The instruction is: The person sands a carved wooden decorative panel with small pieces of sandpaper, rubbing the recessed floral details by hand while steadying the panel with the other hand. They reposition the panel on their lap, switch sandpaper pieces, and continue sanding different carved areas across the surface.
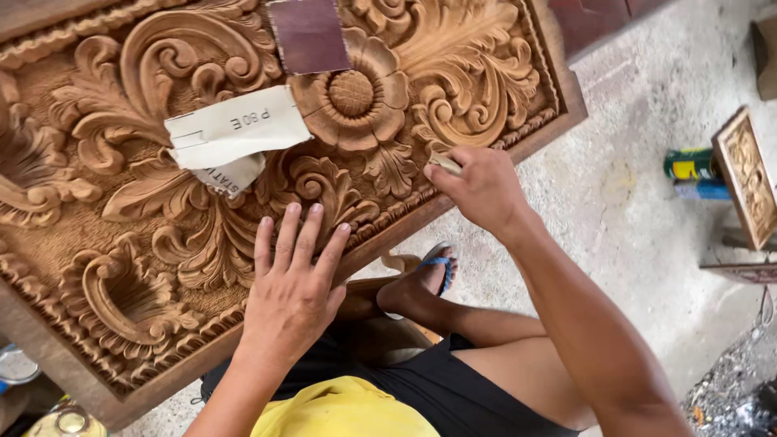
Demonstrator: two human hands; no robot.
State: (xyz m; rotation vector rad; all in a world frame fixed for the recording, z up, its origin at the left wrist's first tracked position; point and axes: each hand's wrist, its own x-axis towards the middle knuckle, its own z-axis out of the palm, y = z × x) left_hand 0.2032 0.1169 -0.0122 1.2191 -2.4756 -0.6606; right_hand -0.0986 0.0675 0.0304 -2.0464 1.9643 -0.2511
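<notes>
A large carved wooden panel (121, 186) with leaf scrolls and a central flower fills the left and top of the head view. My left hand (291, 279) lies flat, fingers spread, on the carving near the panel's lower edge. My right hand (481, 188) grips a small folded piece of sandpaper (445, 164) and presses it against a leaf scroll by the panel's right-hand border. A white sheet of sandpaper, back side up (235, 128), and a dark maroon sheet (307, 34) lie loose on the carving.
My foot in a blue sandal (425, 279) rests on the concrete floor (639, 210) below the panel. A small carved wooden panel (749, 178) and a green and yellow can (688, 164) stand at the right. A jar lid (69, 421) shows at bottom left.
</notes>
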